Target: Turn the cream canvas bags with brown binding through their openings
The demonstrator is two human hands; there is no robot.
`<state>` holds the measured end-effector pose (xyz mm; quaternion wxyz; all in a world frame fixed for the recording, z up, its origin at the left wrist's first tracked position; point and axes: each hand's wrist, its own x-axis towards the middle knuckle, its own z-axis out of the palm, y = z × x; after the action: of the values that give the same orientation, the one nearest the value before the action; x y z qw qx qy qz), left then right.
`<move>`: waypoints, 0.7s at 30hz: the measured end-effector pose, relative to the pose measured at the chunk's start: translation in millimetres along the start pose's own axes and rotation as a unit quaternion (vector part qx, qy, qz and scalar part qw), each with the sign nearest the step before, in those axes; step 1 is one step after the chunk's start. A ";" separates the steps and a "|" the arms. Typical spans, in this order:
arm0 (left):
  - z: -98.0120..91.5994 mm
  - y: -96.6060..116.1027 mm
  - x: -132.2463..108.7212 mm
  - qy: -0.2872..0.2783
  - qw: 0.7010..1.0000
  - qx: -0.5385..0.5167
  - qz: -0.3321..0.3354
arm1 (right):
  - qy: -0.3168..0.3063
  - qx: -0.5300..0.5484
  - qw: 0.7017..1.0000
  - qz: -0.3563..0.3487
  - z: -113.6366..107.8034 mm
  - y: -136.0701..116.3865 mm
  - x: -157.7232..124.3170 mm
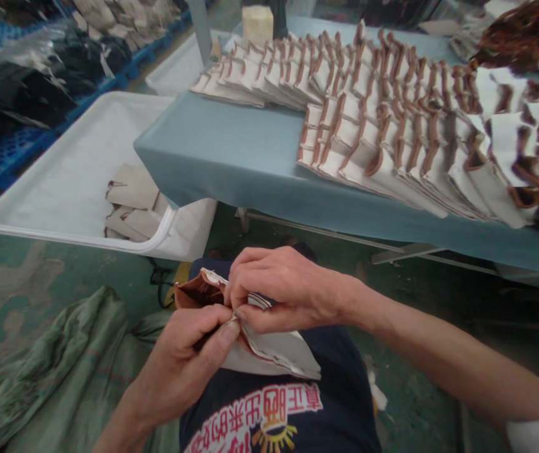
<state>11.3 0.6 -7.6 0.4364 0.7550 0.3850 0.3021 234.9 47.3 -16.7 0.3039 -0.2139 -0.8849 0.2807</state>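
Both my hands grip one brown-and-white shoe upper piece (273,352) held over my lap. My left hand (188,352) pinches its edge from below, thumb pressed on the fold. My right hand (278,289) is curled over the top, fingers closed on the same piece right beside the left thumb. The brown leather side (194,296) shows at the left; the white lining hangs toward my dark shirt.
A blue-grey table (222,157) ahead carries several overlapping rows of similar pieces (392,119). A white tray (61,176) at the left holds a few pieces (132,207). Green sacking (47,371) lies on the floor at the left. Blue pallets with dark bundles (24,82) stand far left.
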 end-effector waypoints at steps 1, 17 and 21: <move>1.1 -1.0 0.9 0.001 1.000 -0.010 -0.013 | -0.028 0.004 1.000 0.013 -2.9 -1.6 2.8; 0.8 -23.0 17.1 -0.002 0.996 -0.023 -0.090 | 0.033 0.094 0.965 0.244 -6.1 -3.1 10.7; 11.0 -24.9 10.1 0.056 0.995 0.011 -0.086 | 0.118 0.112 0.939 0.303 22.9 -16.7 -15.8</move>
<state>17.4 12.5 -33.4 0.4303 0.7056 0.4754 0.3016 227.8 17.7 -27.9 0.3290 -0.4679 -0.6987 0.4297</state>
